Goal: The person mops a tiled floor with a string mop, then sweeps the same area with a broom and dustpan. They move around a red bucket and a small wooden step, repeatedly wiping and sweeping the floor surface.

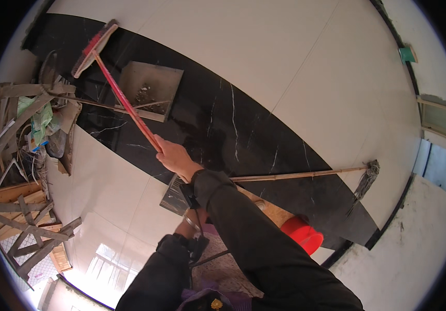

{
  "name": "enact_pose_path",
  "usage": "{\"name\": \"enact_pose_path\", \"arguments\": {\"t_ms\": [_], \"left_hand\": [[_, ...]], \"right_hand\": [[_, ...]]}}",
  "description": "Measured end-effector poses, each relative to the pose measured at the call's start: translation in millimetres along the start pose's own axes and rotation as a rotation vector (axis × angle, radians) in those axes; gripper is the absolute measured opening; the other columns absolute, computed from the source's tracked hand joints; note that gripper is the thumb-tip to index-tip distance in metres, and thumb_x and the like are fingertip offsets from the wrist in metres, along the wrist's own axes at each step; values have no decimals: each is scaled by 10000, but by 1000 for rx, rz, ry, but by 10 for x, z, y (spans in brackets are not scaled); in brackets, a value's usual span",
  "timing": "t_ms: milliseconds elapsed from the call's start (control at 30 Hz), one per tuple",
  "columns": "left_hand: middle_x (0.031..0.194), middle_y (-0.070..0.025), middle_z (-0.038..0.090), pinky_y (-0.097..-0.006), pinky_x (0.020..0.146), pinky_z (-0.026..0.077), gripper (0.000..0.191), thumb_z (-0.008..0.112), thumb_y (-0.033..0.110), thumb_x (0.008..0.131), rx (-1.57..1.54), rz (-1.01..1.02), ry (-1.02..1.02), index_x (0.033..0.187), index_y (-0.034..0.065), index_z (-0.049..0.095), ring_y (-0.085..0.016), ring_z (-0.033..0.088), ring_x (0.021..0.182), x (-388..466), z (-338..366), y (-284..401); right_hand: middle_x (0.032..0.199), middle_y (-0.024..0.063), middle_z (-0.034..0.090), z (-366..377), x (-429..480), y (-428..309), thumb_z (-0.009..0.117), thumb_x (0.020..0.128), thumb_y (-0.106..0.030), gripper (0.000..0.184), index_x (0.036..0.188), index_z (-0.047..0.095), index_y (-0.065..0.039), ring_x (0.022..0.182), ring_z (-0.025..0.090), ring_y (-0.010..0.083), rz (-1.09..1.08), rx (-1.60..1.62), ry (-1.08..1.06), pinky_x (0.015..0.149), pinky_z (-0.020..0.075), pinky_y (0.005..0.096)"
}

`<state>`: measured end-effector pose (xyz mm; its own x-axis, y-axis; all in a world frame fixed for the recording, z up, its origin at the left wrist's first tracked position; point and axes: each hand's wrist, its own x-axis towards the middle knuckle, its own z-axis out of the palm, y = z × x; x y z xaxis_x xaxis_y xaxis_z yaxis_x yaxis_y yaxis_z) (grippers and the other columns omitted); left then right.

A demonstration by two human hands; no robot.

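My right hand [176,155] grips the red handle [120,95] of a push broom. The broom's head [95,50], with red and dark bristles, is at the upper left over a black marble-look floor band [223,116]. Close to my body is my left hand [191,225]; my right sleeve and a dark strap hide its fingers, so its grip cannot be seen. Beyond the broom handle lies a shallow dustpan [162,76] with dirt and small debris in it. A thin stick [98,103] runs leftward from the dustpan, passing under the broom handle.
A mop [369,179] with a bamboo handle [297,175] lies to the right. Near my right arm are a red bucket [302,233] and a tan board [271,210]. Planks [32,229], plastic bags [42,118] and scrap line the left wall. A green object [407,54] stands far right.
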<state>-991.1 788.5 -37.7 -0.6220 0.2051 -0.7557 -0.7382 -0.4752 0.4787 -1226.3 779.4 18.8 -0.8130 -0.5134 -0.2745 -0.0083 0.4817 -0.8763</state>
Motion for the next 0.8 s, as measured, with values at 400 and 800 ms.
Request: {"name": "enact_pose_path", "arguments": {"t_ms": [400, 800], "left_hand": [[676, -90, 537, -347, 528, 512, 87, 520, 104, 850, 67, 123, 508, 827, 39, 467, -214, 580, 584, 1300, -190, 1887], [916, -192, 583, -316, 531, 535, 689, 569, 35, 774, 495, 55, 785, 1330, 43, 163, -239, 636, 680, 1849, -750, 2089]], "right_hand": [[777, 101, 582, -328, -2636, 2964, 540, 788, -137, 227, 985, 551, -25, 687, 559, 220, 819, 329, 292, 586, 439, 312], [667, 101, 564, -373, -2569, 3145, 631, 781, -296, 333, 797, 569, 31, 565, 593, 182, 1308, 827, 665, 407, 453, 294]]}}
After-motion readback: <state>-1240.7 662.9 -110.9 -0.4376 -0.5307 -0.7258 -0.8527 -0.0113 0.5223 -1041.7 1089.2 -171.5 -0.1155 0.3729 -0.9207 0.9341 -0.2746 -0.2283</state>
